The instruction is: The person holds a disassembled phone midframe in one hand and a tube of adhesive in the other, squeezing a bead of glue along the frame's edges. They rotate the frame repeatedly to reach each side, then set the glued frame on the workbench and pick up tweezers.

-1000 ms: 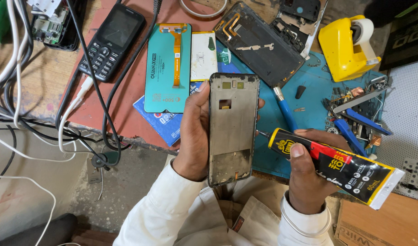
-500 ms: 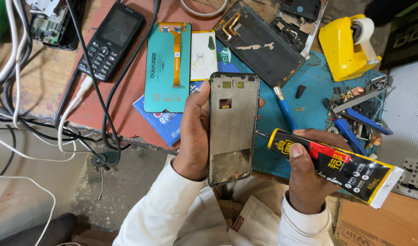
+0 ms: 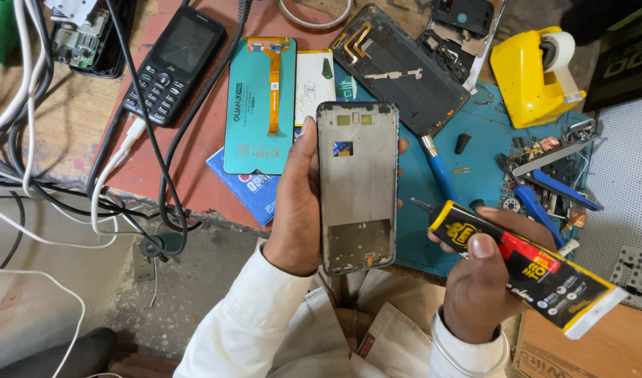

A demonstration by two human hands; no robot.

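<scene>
A grey smartphone middle frame (image 3: 356, 187) is held upright at frame centre, gripped along its edges by the left hand (image 3: 298, 203), inner face toward the camera. At four o'clock from it, a black-and-yellow adhesive tube (image 3: 527, 267) is clasped in the closed right hand (image 3: 483, 283), its fine nozzle aimed toward the frame's right edge but apart from it. A thin, even bead along the frame's ledge is judged best, with the frame kept steady. At ten o'clock a teal display panel (image 3: 260, 105) lies on the red mat (image 3: 202, 175); at two o'clock a yellow tape dispenser (image 3: 534, 73) stands. Against the earlier pictures, no appreciable change is noted; both hands remain as they were.
</scene>
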